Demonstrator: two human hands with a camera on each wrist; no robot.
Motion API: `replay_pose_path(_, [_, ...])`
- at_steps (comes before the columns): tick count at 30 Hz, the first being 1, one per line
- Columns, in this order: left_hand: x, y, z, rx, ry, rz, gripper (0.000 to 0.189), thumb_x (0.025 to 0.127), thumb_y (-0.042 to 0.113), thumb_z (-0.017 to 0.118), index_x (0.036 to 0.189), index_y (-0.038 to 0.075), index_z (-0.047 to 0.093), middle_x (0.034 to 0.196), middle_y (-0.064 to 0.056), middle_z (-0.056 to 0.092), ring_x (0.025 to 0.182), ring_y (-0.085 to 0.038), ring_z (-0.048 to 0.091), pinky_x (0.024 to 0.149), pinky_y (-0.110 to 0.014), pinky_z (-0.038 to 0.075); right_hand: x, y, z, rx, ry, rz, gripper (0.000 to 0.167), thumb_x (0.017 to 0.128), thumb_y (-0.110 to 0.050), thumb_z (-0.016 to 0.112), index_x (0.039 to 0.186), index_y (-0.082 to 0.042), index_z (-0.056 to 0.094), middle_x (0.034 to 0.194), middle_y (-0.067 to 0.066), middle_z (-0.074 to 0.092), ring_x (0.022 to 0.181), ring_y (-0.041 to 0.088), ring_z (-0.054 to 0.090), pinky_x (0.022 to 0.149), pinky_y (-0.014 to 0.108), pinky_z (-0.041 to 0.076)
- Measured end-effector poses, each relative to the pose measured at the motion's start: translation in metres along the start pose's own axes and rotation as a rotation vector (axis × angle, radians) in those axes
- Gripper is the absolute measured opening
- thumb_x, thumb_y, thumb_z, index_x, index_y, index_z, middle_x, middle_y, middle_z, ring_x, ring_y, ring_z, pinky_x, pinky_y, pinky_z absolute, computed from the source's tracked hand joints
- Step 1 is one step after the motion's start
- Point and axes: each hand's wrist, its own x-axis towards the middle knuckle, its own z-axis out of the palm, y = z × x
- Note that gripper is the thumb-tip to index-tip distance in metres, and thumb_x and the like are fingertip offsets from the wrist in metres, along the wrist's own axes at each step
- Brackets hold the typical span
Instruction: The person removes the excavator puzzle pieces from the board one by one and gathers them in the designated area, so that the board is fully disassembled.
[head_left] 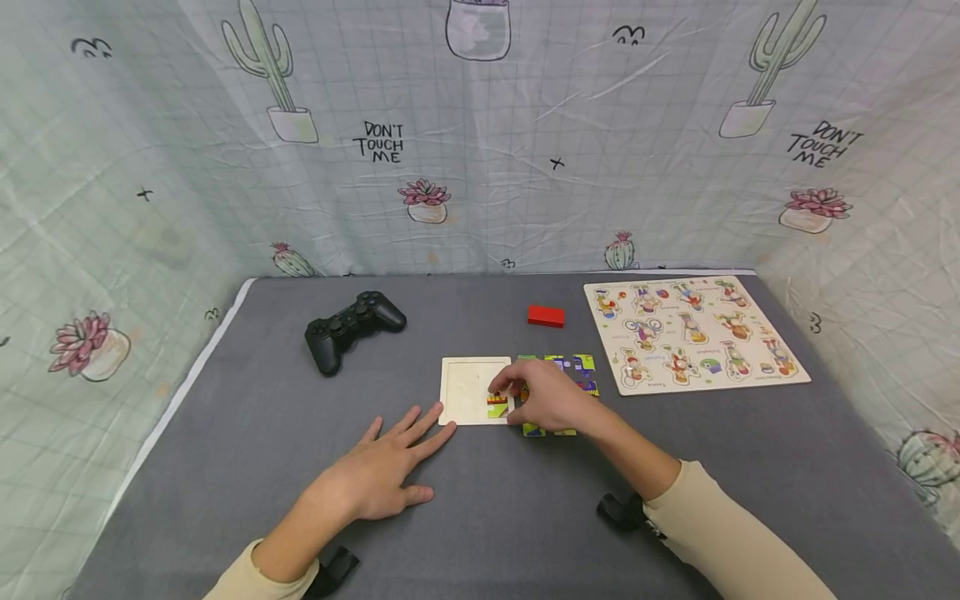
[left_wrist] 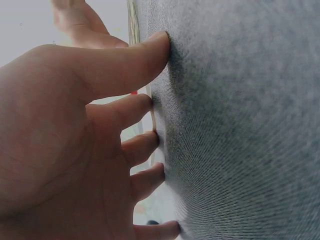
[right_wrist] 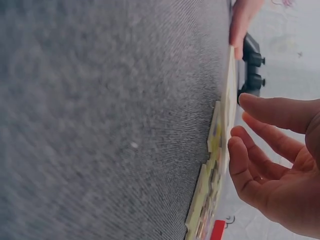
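A cream square puzzle tray (head_left: 463, 387) lies at the middle of the table. One green, yellow and red printed puzzle piece (head_left: 497, 409) sits in its lower right corner. My left hand (head_left: 384, 473) is spread on the cloth, with fingertips at the tray's lower left edge. Over the tray's right edge hovers my right hand (head_left: 549, 393), its thumb and fingers bent and apart. The right wrist view shows nothing between thumb and fingertips (right_wrist: 237, 146). Several colourful loose pieces (head_left: 583, 364) lie right of the tray, partly hidden under the right hand.
A black game controller (head_left: 354, 330) lies back left on the grey cloth. Behind the loose pieces is a red block (head_left: 546, 316). A wooden picture board (head_left: 660, 367) with printed animal figures occupies the back right. Patterned curtains (head_left: 480, 167) enclose the table's back and sides.
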Motion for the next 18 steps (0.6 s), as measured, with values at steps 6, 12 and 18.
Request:
replay_pose_path(6, [0.0000, -0.0017, 0.0008, -0.003, -0.003, 0.006, 0.083, 0.097, 0.044, 0.072, 0.166, 0.032, 0.028, 0.177, 0.004, 0.009, 0.163, -0.032, 0.013, 0.123, -0.073, 0.014, 0.0068, -0.0023, 0.0044, -0.045, -0.003, 0.010, 0.035, 0.077, -0.002, 0.090, 0.109, -0.011, 0.078, 0.101, 0.001, 0.072, 0.089, 0.016, 0.061, 0.080, 0.029, 0.051])
replay_pose_path(12, [-0.0007, -0.0023, 0.0006, -0.008, 0.005, 0.012, 0.083, 0.097, 0.044, 0.072, 0.166, 0.032, 0.028, 0.177, 0.005, 0.009, 0.163, -0.032, 0.013, 0.123, -0.073, 0.014, 0.0095, -0.0038, 0.0060, -0.065, 0.003, 0.027, 0.036, 0.076, 0.000, 0.089, 0.108, -0.013, 0.079, 0.097, 0.000, 0.070, 0.087, 0.015, 0.060, 0.079, 0.029, 0.051])
replay_pose_path(18, [-0.0003, -0.0024, 0.0007, -0.005, 0.004, 0.010, 0.083, 0.097, 0.044, 0.072, 0.166, 0.032, 0.028, 0.177, 0.005, 0.009, 0.163, -0.031, 0.012, 0.124, -0.073, 0.014, 0.0100, -0.0039, 0.0071, -0.074, -0.003, 0.024, 0.038, 0.075, 0.001, 0.089, 0.109, -0.012, 0.080, 0.096, 0.000, 0.070, 0.086, 0.016, 0.059, 0.078, 0.029, 0.051])
